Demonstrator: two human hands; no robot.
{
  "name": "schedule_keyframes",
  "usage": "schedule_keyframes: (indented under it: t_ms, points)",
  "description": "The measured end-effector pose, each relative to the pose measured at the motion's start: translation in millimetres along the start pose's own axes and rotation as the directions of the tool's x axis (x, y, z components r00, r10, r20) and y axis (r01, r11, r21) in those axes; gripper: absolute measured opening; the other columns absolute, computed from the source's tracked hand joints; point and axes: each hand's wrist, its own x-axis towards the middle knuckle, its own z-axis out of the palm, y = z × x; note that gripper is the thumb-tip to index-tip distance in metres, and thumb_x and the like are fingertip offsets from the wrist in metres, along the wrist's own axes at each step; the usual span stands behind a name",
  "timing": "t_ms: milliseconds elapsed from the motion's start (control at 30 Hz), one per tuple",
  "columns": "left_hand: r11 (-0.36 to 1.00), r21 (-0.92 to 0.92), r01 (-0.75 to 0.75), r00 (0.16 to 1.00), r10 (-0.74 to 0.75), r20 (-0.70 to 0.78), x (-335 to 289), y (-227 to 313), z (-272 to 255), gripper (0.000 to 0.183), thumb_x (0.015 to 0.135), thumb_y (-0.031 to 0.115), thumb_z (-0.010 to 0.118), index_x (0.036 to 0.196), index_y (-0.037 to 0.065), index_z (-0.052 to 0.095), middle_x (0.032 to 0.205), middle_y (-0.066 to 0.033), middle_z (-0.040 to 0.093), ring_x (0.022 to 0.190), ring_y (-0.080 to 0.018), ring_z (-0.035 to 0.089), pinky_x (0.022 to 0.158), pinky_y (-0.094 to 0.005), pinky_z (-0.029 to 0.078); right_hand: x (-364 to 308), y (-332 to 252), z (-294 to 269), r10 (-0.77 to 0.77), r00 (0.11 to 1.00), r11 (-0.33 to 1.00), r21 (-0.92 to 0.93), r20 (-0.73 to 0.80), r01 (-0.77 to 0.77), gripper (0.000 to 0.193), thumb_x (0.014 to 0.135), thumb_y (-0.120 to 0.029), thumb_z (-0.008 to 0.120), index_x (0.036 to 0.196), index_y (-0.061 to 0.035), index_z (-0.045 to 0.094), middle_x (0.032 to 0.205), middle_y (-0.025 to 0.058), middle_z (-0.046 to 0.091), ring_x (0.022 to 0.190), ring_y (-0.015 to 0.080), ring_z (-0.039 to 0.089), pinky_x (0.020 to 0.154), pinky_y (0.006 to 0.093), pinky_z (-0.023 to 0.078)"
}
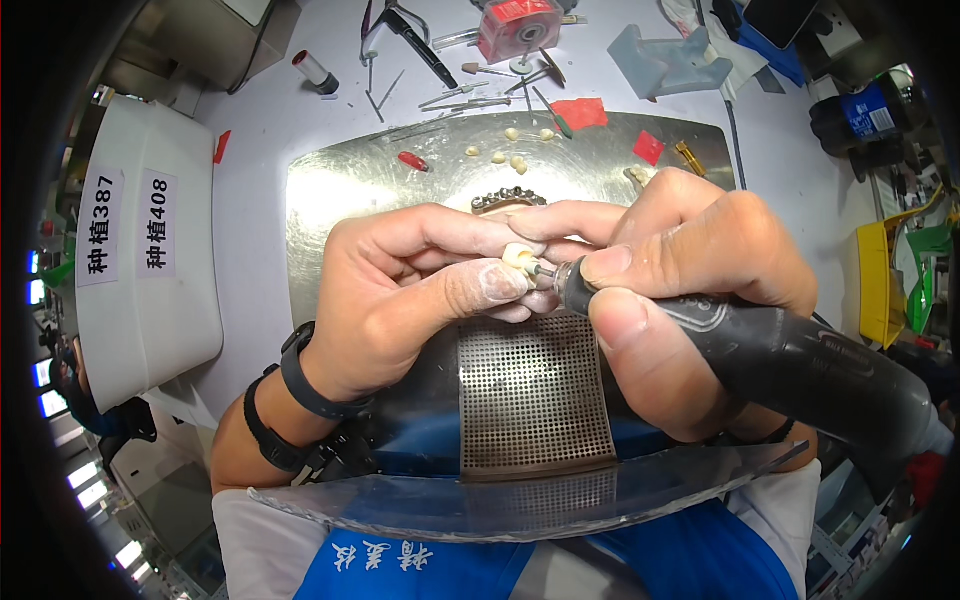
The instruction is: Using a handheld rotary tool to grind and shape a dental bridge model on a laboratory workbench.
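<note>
Between the thumb and fingers of my left hand (pixel 420 285) is a small cream dental crown (pixel 520 257), pinched near the middle of the view. My right hand (pixel 690 270) grips a black rotary handpiece (pixel 790 355), its thumb and forefinger close to the nose. The thin metal bur (pixel 544 271) points left and meets the crown, or nearly so; the exact contact is too small to tell. White dust coats my left thumb and fingertips. Just beyond my fingers stands a dental model with a dark metal framework (pixel 508 198), partly hidden by my hands.
Several loose crowns (pixel 499 157) lie on the metal plate (pixel 330 190). Burs and tools (pixel 470 103) are scattered behind it. A perforated metal grille (pixel 535 400) lies below my hands, with a clear shield (pixel 520 500) nearer me. A white bin (pixel 150 330) stands left, a dark bottle (pixel 868 115) right.
</note>
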Motion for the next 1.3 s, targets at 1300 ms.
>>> schedule_keyframes:
  t_ms: [1300]
  points:
    - [0.997, -0.082, -0.011, 1.0, 0.009, -0.028, 0, 1, -2, 0.02, 0.095, -0.004, 0.062, 0.114, -0.011, 0.064, 0.103, -0.0256, 0.072, 0.095, -0.0283, 0.074, 0.082, -0.033, 0.063, 5, 11, 17, -0.134, 0.986, 0.984, 0.101, -0.098, 0.144, 0.017, 0.091, -0.001, 0.061, 0.105, 0.0005, 0.052, 0.086, 0.0155, 0.055, 0.095, 0.0395, 0.069, 0.096, 0.0597, 0.054]
